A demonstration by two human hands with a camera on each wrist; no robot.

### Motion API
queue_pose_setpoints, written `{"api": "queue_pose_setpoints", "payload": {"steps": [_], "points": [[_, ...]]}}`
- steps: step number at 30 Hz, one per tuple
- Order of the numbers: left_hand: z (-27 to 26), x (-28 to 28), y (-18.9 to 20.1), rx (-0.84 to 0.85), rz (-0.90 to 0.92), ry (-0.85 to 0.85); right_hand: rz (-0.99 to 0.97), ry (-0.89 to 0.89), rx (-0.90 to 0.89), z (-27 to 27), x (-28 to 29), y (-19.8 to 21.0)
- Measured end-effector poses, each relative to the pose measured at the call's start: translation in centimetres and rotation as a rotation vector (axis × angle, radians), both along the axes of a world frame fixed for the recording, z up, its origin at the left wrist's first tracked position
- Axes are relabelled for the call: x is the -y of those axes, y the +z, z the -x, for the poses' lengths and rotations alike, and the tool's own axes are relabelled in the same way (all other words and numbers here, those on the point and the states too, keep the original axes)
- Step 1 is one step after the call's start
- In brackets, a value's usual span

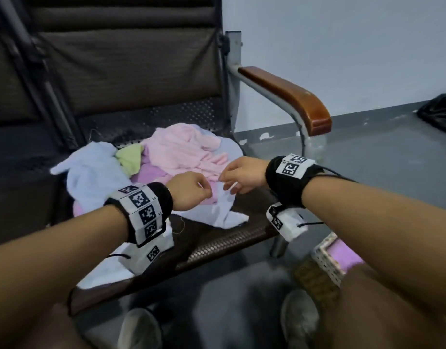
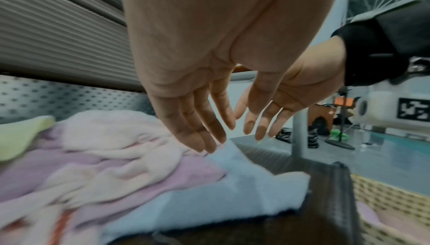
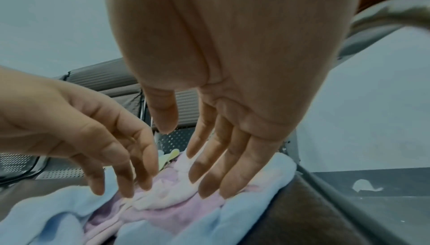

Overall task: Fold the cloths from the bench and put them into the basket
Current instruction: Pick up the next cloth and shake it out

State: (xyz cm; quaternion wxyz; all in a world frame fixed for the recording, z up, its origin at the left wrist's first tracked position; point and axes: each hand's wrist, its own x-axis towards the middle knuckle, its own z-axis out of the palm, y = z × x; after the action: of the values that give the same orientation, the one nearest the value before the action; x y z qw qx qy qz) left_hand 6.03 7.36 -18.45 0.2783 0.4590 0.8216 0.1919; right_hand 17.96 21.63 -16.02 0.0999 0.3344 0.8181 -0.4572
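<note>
cloths (image 1: pixel 181 152) heaped on bench (image 1: pixel 224 238), no clear long axis | left hand (image 1: pixel 189 191) grip open, empty | right hand (image 1: pixel 244 173) grip open, empty

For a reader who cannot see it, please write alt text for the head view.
Two hands, left and right, reach over a heap of cloths in pink, light blue and green on a bench seat.

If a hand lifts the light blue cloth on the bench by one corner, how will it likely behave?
The light blue cloth lies rumpled, so it is probably floppy and would hang. It looks like light terry, unlikely to slip. The pink cloth lies partly on it and may be dragged along.
</note>
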Motion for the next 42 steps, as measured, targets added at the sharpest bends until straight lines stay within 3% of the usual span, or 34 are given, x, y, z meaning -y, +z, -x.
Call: {"api": "queue_pose_setpoints", "payload": {"steps": [6,11,16,18,21,25,28,30,33,36,38,42], "points": [[3.4,2.1,-4.6,-0.108,0.171,0.078,-0.406,0.209,0.13,3.2,1.1,-5.1],[4.2,1.7,-6.8,-0.084,0.175,0.066,-0.465,0.074,0.081,6.5,-0.9,-7.9],[5.3,0.7,-7.0,-0.076,0.162,0.106,-0.612,0.125,0.187,8.6,-2.9,-8.8],[6.0,0.5,-7.1,-0.072,0.132,0.161,-0.595,0.129,0.115,8.9,-3.3,-8.5],[6.7,0.3,-6.7,-0.103,-0.045,0.233,-0.481,0.191,-0.185,8.7,-2.3,-7.4],[6.3,-0.2,-5.4,0.064,-0.314,0.201,-0.267,0.281,-0.468,7.1,0.0,-5.4],[5.1,-0.7,-4.1,0.024,-0.366,0.197,-0.067,0.15,-0.574,5.9,0.1,-4.3],[3.9,-0.9,-2.7,0.223,-0.478,0.273,0.01,0.071,-0.583,5.2,-0.9,-4.2],[2.7,-0.8,-0.5,0.469,-0.61,0.385,-0.172,0.251,-0.474,4.1,-2.4,-4.5],[2.5,0.3,0.7,0.569,-0.616,0.441,-0.386,0.392,-0.386,3.8,-2.7,-5.2],[3.1,1.3,1.0,0.524,-0.603,0.507,-0.453,0.359,-0.346,4.1,-2.5,-5.1],[5.7,3.9,-0.1,0.18,-0.392,0.682,-0.496,0.262,-0.472,4.7,-2.1,-3.8]]}}
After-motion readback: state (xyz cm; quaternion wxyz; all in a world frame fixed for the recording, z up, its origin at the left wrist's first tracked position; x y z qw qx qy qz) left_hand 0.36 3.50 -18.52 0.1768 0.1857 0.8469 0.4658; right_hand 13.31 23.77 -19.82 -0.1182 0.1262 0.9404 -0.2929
